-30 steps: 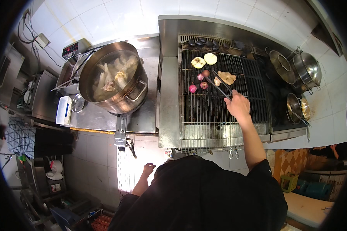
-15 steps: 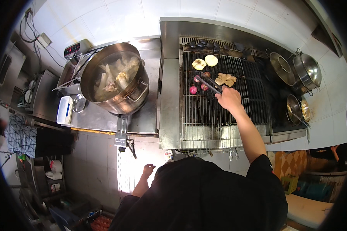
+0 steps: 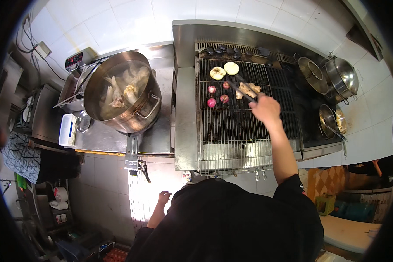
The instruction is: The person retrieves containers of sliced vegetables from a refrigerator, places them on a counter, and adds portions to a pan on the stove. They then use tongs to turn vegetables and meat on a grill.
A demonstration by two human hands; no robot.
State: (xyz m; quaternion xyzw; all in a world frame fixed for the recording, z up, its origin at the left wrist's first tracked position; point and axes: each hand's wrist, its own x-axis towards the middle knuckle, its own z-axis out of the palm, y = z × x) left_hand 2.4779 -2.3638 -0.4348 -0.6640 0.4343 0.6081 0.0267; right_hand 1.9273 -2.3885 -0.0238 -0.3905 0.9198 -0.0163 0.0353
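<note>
My right hand (image 3: pixel 267 109) is closed around dark tongs (image 3: pixel 243 87) over the grill grate (image 3: pixel 222 124). The arms of the tongs reach across a knobbly piece of ginger (image 3: pixel 240 94); motion blur hides whether they grip it. Left of the ginger lie several small reddish-purple onions (image 3: pixel 211 102). Behind them rest two pale round cut pieces (image 3: pixel 231 68), one with a charred face, which look like onion halves. Down at my side hangs my left hand (image 3: pixel 163 198), fingers loosely bent and a little apart, with nothing visible in it.
A large steel pot (image 3: pixel 150 109) with bones in liquid stands left of the grill, beside a white plastic container (image 3: pixel 67 129). Dark lumps (image 3: pixel 222 49) line the grill's back edge. Metal pans (image 3: pixel 329 120) and strainers (image 3: pixel 312 74) sit on the right. Another person's patterned clothing (image 3: pixel 19 153) shows far left.
The tongs have swung away from the small onions to the ginger on their right. My view has shifted slightly right. My left hand still hangs low.
</note>
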